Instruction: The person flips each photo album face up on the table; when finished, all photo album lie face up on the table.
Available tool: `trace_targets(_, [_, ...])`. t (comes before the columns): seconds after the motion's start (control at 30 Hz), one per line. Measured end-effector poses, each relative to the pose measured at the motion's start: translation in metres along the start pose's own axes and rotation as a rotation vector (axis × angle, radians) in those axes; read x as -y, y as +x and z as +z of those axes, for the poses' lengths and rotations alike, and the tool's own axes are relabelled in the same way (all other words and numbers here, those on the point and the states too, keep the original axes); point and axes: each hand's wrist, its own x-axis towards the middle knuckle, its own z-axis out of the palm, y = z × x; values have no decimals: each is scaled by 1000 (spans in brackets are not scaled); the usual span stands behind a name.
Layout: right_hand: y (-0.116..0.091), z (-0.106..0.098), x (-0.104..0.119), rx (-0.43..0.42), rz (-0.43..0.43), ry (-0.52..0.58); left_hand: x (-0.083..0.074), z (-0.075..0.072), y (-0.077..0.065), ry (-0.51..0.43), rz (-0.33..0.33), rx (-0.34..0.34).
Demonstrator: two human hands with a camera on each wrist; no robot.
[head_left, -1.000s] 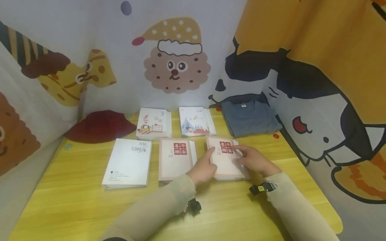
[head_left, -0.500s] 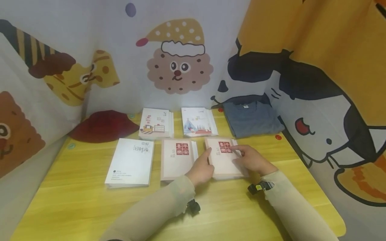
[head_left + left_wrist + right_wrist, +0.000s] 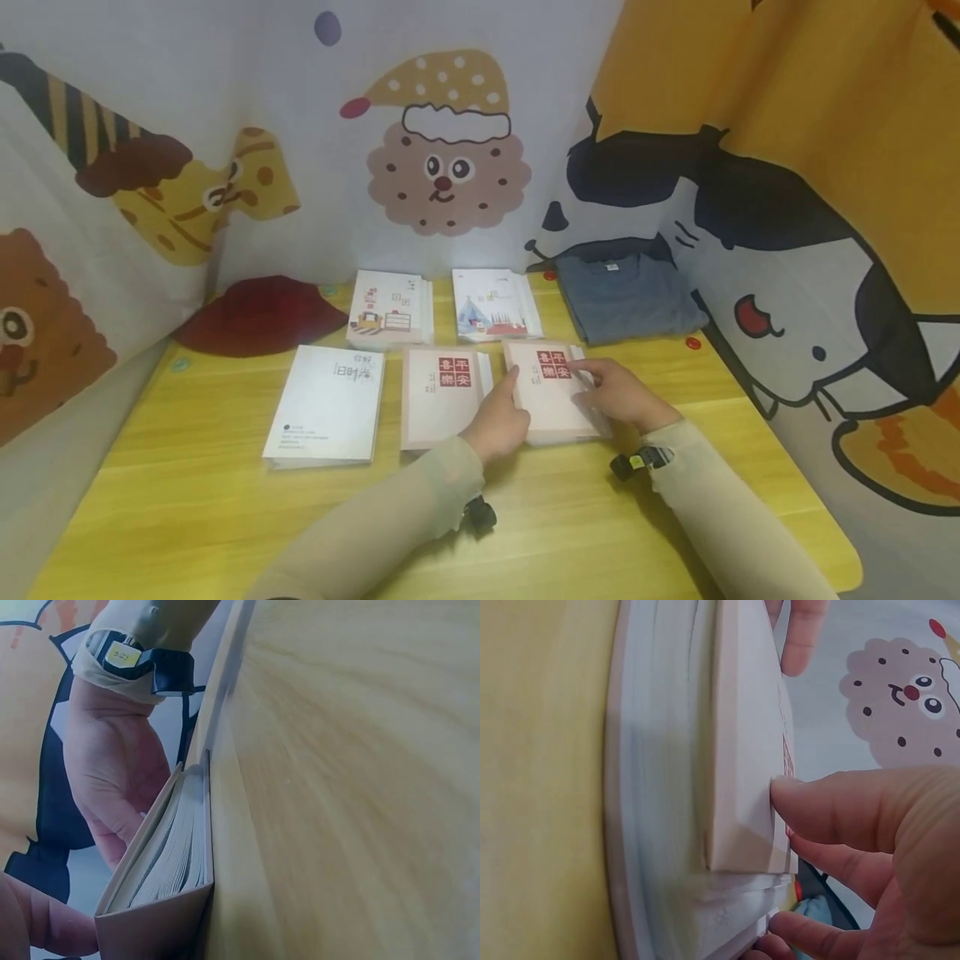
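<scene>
A pale pink photo album [image 3: 551,408] with red character squares lies on the table, at the right end of the front row. My left hand [image 3: 495,421] is at its left side, index finger straight along the spine. In the left wrist view, the album's spine [image 3: 154,930] and loosely fanned pages show. From the right, my right hand [image 3: 626,396] holds the album, thumb on the cover and other fingers at the page edge. The right wrist view shows that thumb [image 3: 817,799] against the cover. A matching pink album [image 3: 438,417] lies just left of my left hand.
A white album [image 3: 326,408] lies front left. Two illustrated white albums, one left [image 3: 390,304] and one right [image 3: 495,304], form the back row between a dark red hat [image 3: 262,317] and a folded grey-blue shirt [image 3: 630,296]. Printed curtains enclose the yellow table [image 3: 187,517].
Both hands have shifted slightly left, and the right-hand pink album has slid left with them, closer to the other pink album. The remaining things lie as before; the head view has turned a little.
</scene>
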Motion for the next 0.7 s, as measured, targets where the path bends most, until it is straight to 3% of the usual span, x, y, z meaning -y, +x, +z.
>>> trace_targets(0.23, [7,-2,2,8,6,-33,1,-2,4,24,2,1])
trace_targets(0.43, [10,-2,4,21,-15,-16,-6,-13,-2,60,37,-21])
trace_targets(0.57, [10,-5,2,25,-26,-29,-15,-29,-17,62,84,-10])
trace_targets(0.7, [10,-13,-3,4,-25,-48,-24,-56,-44,124,121,6])
